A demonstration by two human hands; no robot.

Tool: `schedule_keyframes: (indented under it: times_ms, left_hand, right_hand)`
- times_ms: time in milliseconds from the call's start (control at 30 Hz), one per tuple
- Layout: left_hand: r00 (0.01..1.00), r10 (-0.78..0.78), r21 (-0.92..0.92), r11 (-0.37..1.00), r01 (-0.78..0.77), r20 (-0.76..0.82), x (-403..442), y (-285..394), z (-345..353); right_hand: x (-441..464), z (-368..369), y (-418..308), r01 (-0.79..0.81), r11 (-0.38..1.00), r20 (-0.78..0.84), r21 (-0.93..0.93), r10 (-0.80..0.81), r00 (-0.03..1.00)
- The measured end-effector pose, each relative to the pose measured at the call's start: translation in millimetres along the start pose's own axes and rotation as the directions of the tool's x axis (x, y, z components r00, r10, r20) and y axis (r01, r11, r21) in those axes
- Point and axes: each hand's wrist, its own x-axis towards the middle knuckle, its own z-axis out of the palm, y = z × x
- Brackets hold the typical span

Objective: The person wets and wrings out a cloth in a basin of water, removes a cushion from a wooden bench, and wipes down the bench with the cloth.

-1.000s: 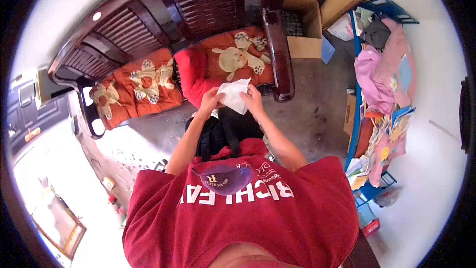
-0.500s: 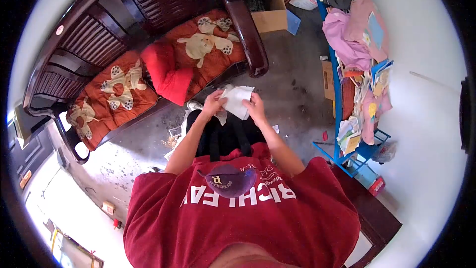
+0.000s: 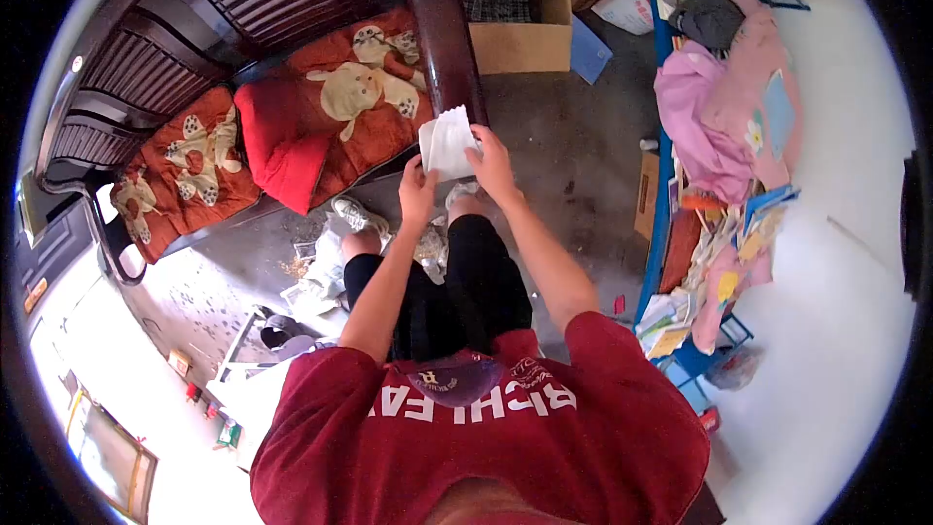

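A folded white sheet, paper or thin cloth (image 3: 448, 146), is held between my two hands above my knees. My left hand (image 3: 416, 191) pinches its lower left corner. At the sheet's right edge, my right hand (image 3: 494, 161) grips with thumb and fingers. The sheet's upper edge looks jagged and overlaps the dark wooden armrest (image 3: 442, 39) in the view. Below the hands are my legs in black shorts (image 3: 486, 267).
A dark wooden bench with orange cushions (image 3: 364, 87) and a red cushion (image 3: 282, 146) is at the upper left. A cardboard box (image 3: 525, 47) stands beyond it. At right, a blue rack (image 3: 661, 175) holds clothes and papers. White bags (image 3: 321, 267) lie on the floor.
The view has shifted, showing more of my legs and the floor bags. Both hands have moved farther forward with the white sheet, which is now held more upright.
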Motion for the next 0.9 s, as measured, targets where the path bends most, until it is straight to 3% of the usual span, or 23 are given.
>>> schedule_keyframes:
  times_ms: [33,67,100,167,200,233,267,433,567,767,833,900]
  left_hand:
    - [1.0,-0.009,-0.001,1.0,0.009,-0.014,5,-6,14]
    - [0.951,0.231,0.292,0.942,-0.165,-0.208,8,-13,31]
    - [0.813,0.498,0.588,0.769,-0.252,-0.302,14,-15,42]
    - [0.832,0.548,0.617,0.686,-0.386,-0.089,16,15,51]
    - [0.812,0.583,0.647,0.616,-0.449,0.007,28,9,57]
    - [0.785,0.611,0.667,0.544,-0.509,0.1,41,-2,64]
    - [0.794,0.588,0.822,0.367,-0.435,0.158,51,-13,71]
    - [0.813,0.562,0.832,0.371,-0.412,0.151,56,-20,78]
    - [0.806,0.587,0.854,0.374,-0.362,0.084,69,-1,78]
    - [0.766,0.643,0.82,0.44,-0.366,-0.003,140,49,70]
    - [0.712,0.7,0.894,0.279,-0.35,0.06,168,68,65]
    - [0.685,0.725,0.863,0.297,-0.409,0.075,195,86,59]
  right_hand:
    - [6,1,13,0.095,0.99,-0.023,-0.108,-0.098,0.995]
    - [11,4,24,0.11,0.923,-0.01,-0.37,-0.122,0.992]
    - [14,4,29,0.116,0.925,-0.001,-0.361,-0.125,0.992]
    - [12,4,36,0.323,0.862,0.098,-0.391,-0.309,0.946]
    - [7,5,40,0.332,0.88,0.234,-0.341,-0.263,0.936]
    - [1,10,46,0.338,0.879,0.239,-0.336,-0.267,0.933]
    - [-4,16,51,0.339,0.887,0.248,-0.315,-0.268,0.931]
    - [-4,11,58,0.354,0.9,0.342,-0.255,-0.258,0.904]
    - [14,18,59,0.369,0.891,0.319,-0.263,-0.281,0.905]
    - [113,18,41,0.455,0.868,0.323,-0.197,-0.381,0.866]
    - [137,24,37,0.43,0.888,0.283,-0.163,-0.375,0.883]
    - [171,30,36,0.433,0.89,0.283,-0.141,-0.383,0.879]
